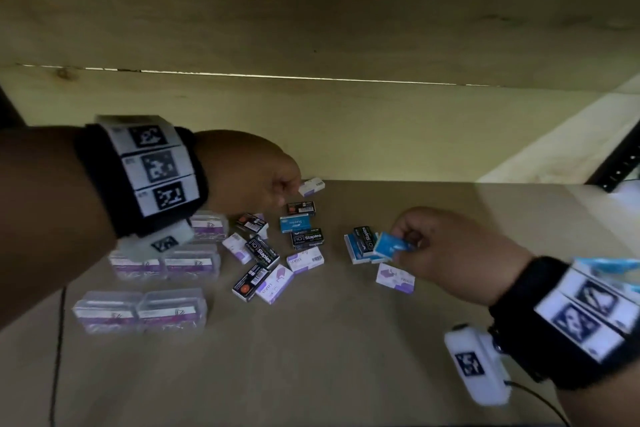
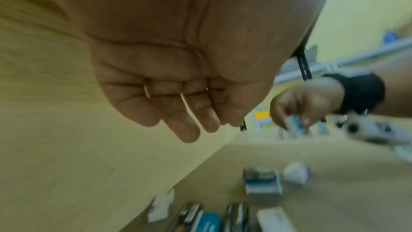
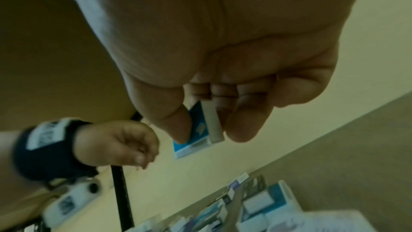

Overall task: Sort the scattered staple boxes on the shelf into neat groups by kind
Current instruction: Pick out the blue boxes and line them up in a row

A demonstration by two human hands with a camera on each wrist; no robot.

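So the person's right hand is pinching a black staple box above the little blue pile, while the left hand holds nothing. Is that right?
Not quite: the box pinched in the right hand is blue, not black, as the right wrist view shows plainly. The rest stands: it hangs by the little blue pile, and the left hand holds nothing.
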